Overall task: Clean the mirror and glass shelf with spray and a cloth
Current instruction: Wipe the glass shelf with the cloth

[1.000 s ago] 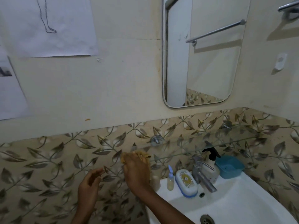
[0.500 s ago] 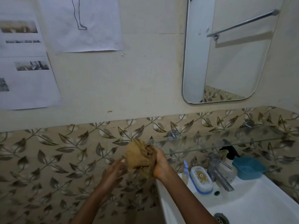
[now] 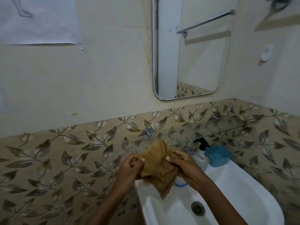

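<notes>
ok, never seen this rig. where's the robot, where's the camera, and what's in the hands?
There is no robot here: a person works with two bare hands. Every picture comes from one wide-angle camera worn on the head, looking forward and down, so you see only forearms and hands.

The left hand and the right hand each grip a side of a brown cloth, holding it spread above the white sink.

The mirror hangs on the wall above. Under it runs the glass shelf, which is see-through and easy to miss.

At the back of the sink stand a spray bottle with a black trigger and a blue tub, beside the tap. A sheet of paper is stuck on the wall at upper left.
</notes>
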